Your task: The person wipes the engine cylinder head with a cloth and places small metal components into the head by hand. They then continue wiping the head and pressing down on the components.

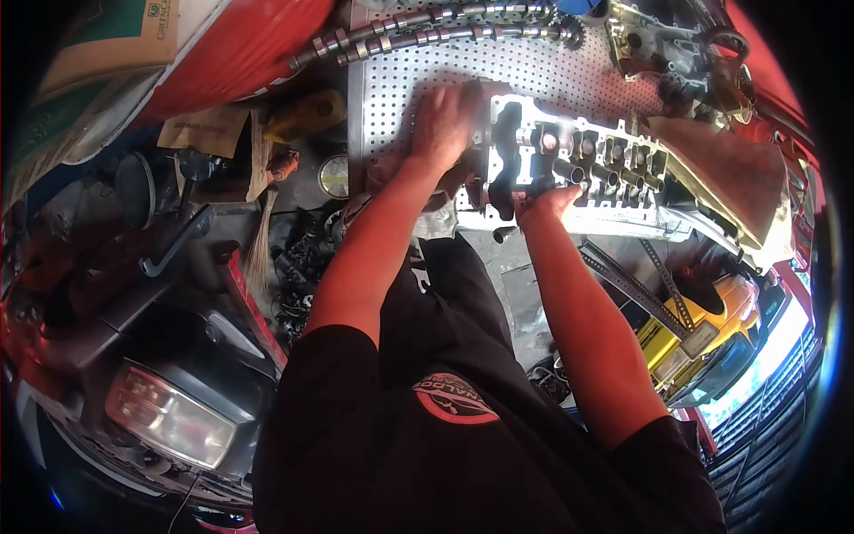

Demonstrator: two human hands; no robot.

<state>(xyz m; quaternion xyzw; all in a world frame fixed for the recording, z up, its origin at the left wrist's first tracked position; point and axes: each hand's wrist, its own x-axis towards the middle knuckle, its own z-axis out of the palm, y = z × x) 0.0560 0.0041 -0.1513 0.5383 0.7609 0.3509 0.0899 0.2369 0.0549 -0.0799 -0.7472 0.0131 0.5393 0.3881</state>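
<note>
An aluminium cylinder head [531, 169], with a row of round bores and openings along its top, rests on a perforated metal bench top [391, 98]. My right hand [549, 205] grips its near edge, thumb over the top and the other fingers hidden below. Beside the head's left end is my left hand [440, 129], its fingers blurred against the dark end face. A crumpled cloth [436, 218] lies by the bench's near edge, partly under my left forearm.
Two camshafts [427, 37] lie along the back of the bench. Metal engine castings [667, 49] stand at the back right, and a brown sheet [729, 173] lies right of the head. Below left are a cardboard box [222, 169] and a vehicle headlight [169, 416].
</note>
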